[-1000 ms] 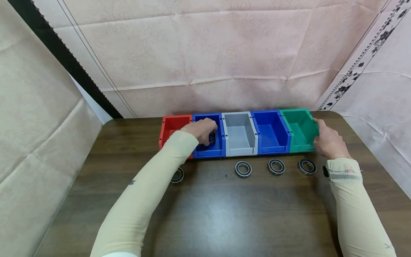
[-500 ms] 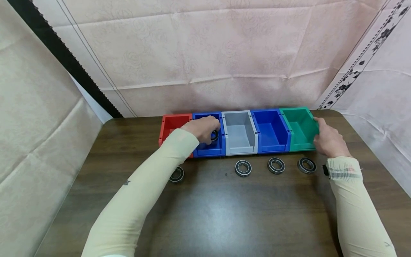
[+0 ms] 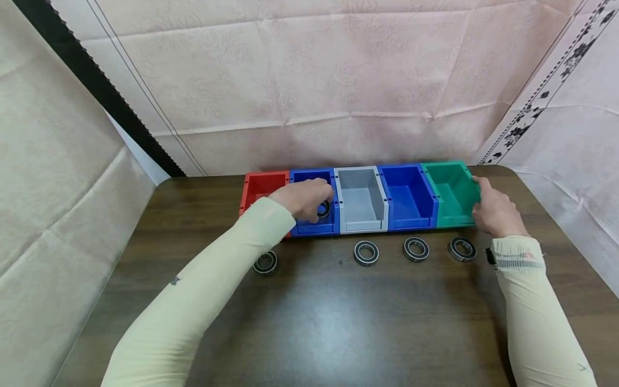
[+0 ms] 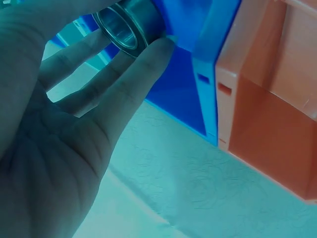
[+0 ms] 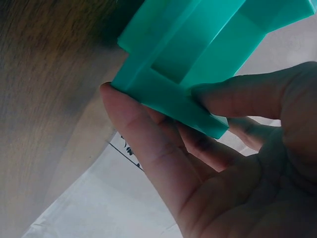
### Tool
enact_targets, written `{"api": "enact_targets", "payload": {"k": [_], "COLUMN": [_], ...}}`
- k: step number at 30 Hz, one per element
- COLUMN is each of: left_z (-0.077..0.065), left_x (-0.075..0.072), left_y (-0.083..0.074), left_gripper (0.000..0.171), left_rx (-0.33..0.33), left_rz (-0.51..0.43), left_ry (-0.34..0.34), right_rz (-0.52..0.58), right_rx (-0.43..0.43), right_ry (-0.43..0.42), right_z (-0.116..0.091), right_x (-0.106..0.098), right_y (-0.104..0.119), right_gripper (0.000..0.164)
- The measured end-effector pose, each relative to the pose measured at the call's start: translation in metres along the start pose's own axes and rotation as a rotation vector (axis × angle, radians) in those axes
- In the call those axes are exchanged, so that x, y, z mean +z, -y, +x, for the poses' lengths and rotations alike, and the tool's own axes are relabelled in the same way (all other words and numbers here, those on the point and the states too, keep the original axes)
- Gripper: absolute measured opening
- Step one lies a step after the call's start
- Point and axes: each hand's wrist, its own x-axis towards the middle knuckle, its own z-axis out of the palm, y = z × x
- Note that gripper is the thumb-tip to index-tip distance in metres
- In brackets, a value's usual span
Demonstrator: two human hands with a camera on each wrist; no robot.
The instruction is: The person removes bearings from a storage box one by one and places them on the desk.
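Observation:
My left hand (image 3: 306, 200) is over the left blue bin (image 3: 315, 230), second in a joined row. Its thumb and fingers pinch a ball bearing (image 4: 130, 27), a dark ring with a shiny edge, tilted inside the bin. In the head view the bearing's lower part shows below the knuckles. At the row's right end, my right hand (image 3: 498, 210) grips the side wall of the green bin (image 5: 183, 94), thumb inside and fingers along the outside.
A red bin (image 3: 256, 185), a grey bin (image 3: 361, 199) and another blue bin (image 3: 407, 196) complete the row. Bearings lie on the wooden table in front: one by the left sleeve (image 3: 265, 263), others further right (image 3: 366, 253), (image 3: 416, 250), (image 3: 462, 249). Pale cloth (image 3: 338, 80) hangs behind.
My left hand has shifted slightly right over the blue bin with the bearing, and the left forearm has swung left, uncovering more of the bearing beside it. The right hand stays put.

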Motion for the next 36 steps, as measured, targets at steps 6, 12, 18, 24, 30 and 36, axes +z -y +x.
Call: {"api": "enact_targets", "payload": {"k": [6, 12, 18, 24, 30, 36], "left_z": [-0.008, -0.015, -0.021, -0.028, -0.037, -0.045], "left_x": [0.000, 0.000, 0.001, 0.005, 0.012, 0.021], "left_y": [-0.005, -0.010, -0.018, -0.026, -0.029, -0.028], "left_gripper": [0.055, 0.055, 0.060, 0.064, 0.067, 0.064], "left_rx": [0.038, 0.063, 0.106, 0.124, 0.129, 0.130], "left_rz": [0.034, 0.064, 0.099, 0.108, 0.124, 0.118], "left_ry": [-0.017, -0.031, -0.041, -0.025, -0.035, -0.051], "right_rz": [-0.005, 0.000, 0.006, 0.001, 0.001, 0.014], "right_rx": [-0.005, 0.003, 0.003, 0.002, -0.005, -0.013], "right_ry": [-0.006, 0.002, 0.006, 0.002, -0.002, -0.008], "right_z": [0.000, 0.001, 0.000, -0.001, -0.001, 0.000], "right_x": [0.001, 0.001, -0.001, 0.000, 0.000, 0.002], "right_y": [0.000, 0.000, 0.001, -0.001, -0.003, -0.004], "right_gripper": [0.071, 0.071, 0.071, 0.070, 0.070, 0.071]}}
